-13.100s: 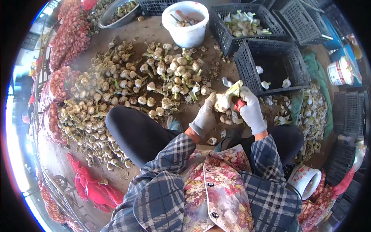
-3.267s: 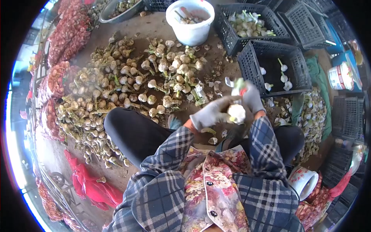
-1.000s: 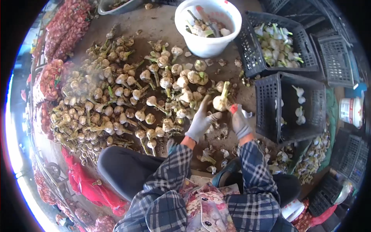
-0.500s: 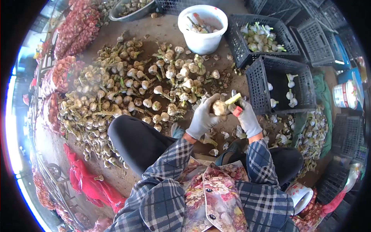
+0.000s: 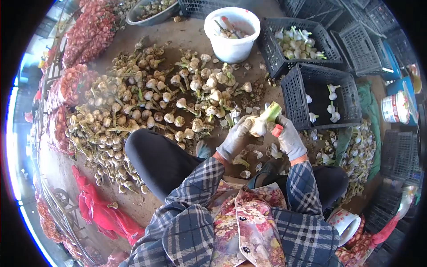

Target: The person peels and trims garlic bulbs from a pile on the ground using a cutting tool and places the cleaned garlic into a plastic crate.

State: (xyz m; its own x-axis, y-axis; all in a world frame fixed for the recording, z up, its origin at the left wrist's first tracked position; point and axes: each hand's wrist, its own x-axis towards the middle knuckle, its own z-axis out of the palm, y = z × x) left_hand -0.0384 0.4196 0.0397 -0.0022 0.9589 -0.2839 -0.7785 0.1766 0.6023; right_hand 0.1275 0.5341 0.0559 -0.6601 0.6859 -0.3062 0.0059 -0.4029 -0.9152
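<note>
Left grip (image 5: 238,135), in a pale glove darkened at the fingers, is wrapped round a garlic bulb (image 5: 258,128) held just above the floor on the near side of the white bucket (image 5: 233,46). Right grip (image 5: 290,139), also gloved, curls in beside the stalk (image 5: 272,112); a red piece (image 5: 277,130) shows at its thumb, though whether those fingers are clamped on anything cannot be told.

The bulb is plump and creamy white with yellowish, earthy tinges, partly covered by the left fingers. Its stalk is thick and short, pale green to yellow, blunt at the top, tilted up and to the right. Beside it, a heap (image 5: 133,104) of browner, dirt-streaked bulbs, many with long dry stalks, spreads left of the bucket and toward the seated person.

Right of the bucket stands a dark crate (image 5: 273,55) of pale bulbs with greenish stems; a second crate (image 5: 291,95), nearer the person than the bucket and to its right, holds a few clean white ones. Loose peelings (image 5: 276,151) lie on the floor on the bucket's near side.
</note>
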